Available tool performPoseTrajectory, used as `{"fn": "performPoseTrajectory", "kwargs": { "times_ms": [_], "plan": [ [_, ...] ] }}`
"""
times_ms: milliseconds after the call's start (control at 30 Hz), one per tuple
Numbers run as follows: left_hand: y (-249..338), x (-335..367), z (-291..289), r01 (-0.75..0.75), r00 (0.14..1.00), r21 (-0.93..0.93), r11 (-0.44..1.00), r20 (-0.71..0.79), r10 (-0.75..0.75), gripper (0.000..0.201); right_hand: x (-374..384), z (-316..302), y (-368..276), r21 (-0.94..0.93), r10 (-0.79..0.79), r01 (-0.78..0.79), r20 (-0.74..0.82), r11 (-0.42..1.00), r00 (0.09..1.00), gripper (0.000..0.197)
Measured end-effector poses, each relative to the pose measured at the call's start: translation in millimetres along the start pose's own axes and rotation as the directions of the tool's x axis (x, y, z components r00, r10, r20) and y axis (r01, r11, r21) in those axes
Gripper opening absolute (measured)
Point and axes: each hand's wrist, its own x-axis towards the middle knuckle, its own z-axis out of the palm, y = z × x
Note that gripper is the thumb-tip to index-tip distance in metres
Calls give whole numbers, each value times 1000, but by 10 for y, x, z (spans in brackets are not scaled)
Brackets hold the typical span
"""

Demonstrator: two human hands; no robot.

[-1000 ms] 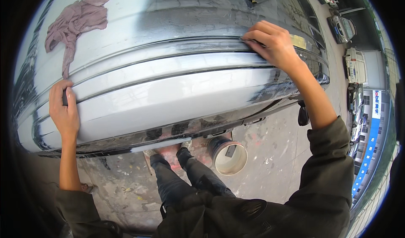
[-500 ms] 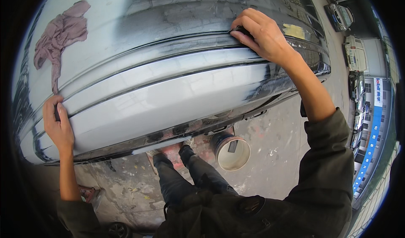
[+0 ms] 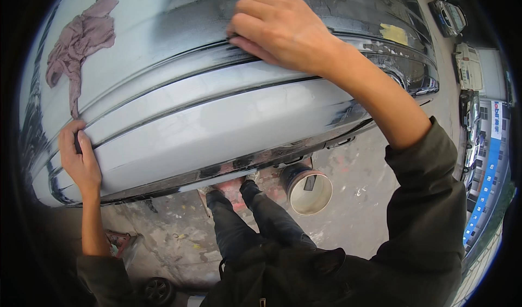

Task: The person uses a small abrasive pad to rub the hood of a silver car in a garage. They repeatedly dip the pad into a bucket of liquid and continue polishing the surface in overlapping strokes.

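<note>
Patchy white, grey and black paint covers the car roof (image 3: 190, 103) in front of me. My right hand (image 3: 277, 29) is closed on a thin black piece that looks like folded sandpaper (image 3: 232, 35), pressed at the long groove along the roof; the fingers hide most of it. At the far left, my left hand (image 3: 79, 154) rests on the roof edge, thumb and fingers curled round a small dark piece (image 3: 79, 141) whose kind I cannot make out. Just beyond that hand lies a crumpled mauve cloth (image 3: 81, 40).
Below the car's side, a bucket (image 3: 310, 193) with a dark rectangular piece in it stands on the stained floor (image 3: 353, 214) near my feet. A wheel (image 3: 157, 290) lies at lower left. Yellowish patch (image 3: 393, 34) on the roof's right; parked vehicles (image 3: 468, 67) stand farther right.
My right hand has slid left along the roof groove with the black piece. My left hand keeps its place by the cloth. The whole view has shifted slightly.
</note>
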Motion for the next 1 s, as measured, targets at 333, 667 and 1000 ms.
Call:
{"fn": "performPoseTrajectory", "kwargs": {
  "times_ms": [333,667,1000],
  "plan": [
    [41,-18,-46,17,1000,16,1000,-13,-17,18,-443,-349,207,-23,56,-54,79,998,995,13],
    [-120,-37,-60,3,1000,36,999,12,-3,21,-115,-13,24,-19,43,-44,-76,999,996,15],
    [-55,12,11,10,1000,-6,1000,6,-10,20,-865,-562,441,7,81,-83,135,997,987,16]
  ]
}}
